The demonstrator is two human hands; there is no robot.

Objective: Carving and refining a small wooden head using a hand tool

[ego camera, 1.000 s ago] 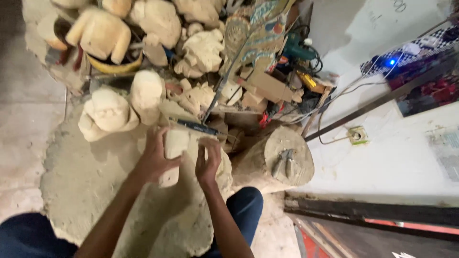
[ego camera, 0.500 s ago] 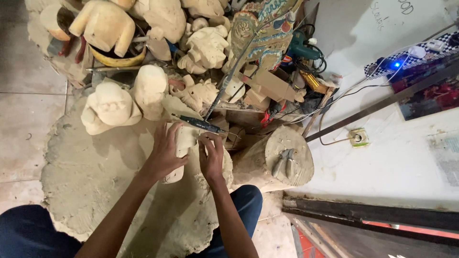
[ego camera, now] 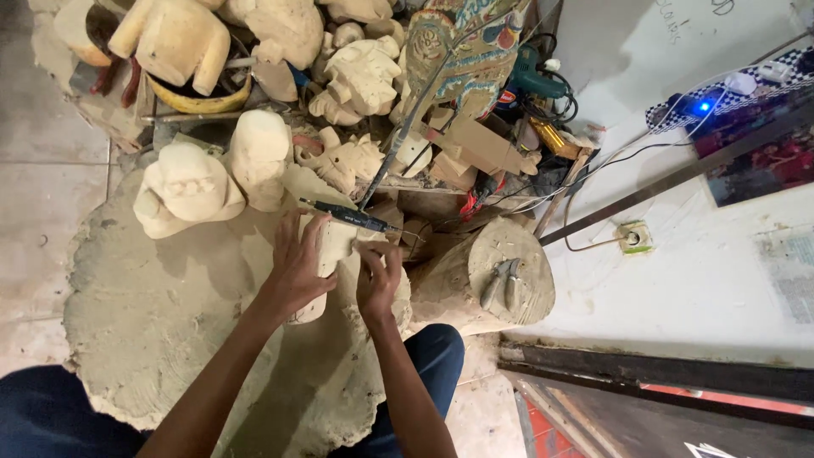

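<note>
At the edge of a big dusty wood slab [ego camera: 144,314], the left hand [ego camera: 297,267] spreads its fingers over a pale carved wood piece [ego camera: 331,250], pressing it down. The right hand [ego camera: 377,276] curls its fingers at the piece's right side; whether they grip anything cannot be told. Just above lies a dark rotary tool handpiece [ego camera: 343,215]. Right of the hands, pliers [ego camera: 500,282] rest on a log stump [ego camera: 487,280].

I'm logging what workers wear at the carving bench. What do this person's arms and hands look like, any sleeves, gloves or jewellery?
Both forearms are bare right up to the bottom edge of the picture: no sleeves show. The left hand and the right hand wear no gloves, and no watch, ring or bracelet is visible. Dark blue trousers cover the legs below the arms.
</note>
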